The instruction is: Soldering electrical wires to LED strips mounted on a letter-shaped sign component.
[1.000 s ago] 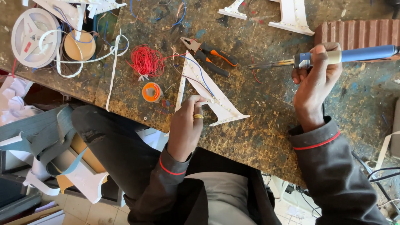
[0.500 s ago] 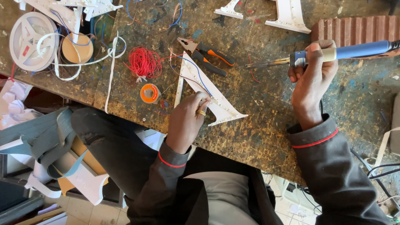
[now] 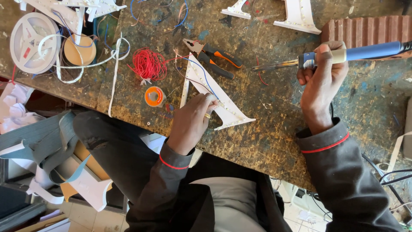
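**Soldering iron held over a cluttered bench while a white letter frame is pinned down**

A soldering iron with a blue handle is gripped in the closed right hand, its metal tip pointing left and lying low over the worn, paint-flecked workbench. The left hand is pressed, fingers curled, onto a white triangular letter frame near the bench's front edge; a blue wire and a red one are run across the frame toward the fingertips, and whether a wire is pinched between them cannot be told.

Just beyond the frame, a pair of orange-handled pliers, a tangle of red wire and a small orange spool are laid. Farther left, a white reel and a loose white strip are spread out.

Several risks can be judged from this layout. The frame looks like plastic, so it could be scorched or melted if the tip is rested on it too long. The left fingers are kept close to where the wires end, and a burn could be caused by a small slip of the iron. The wire insulation could be damaged if the tip is dragged across it. The frame sits close to the edge, so it could be pushed off if the pressing hand is shifted.
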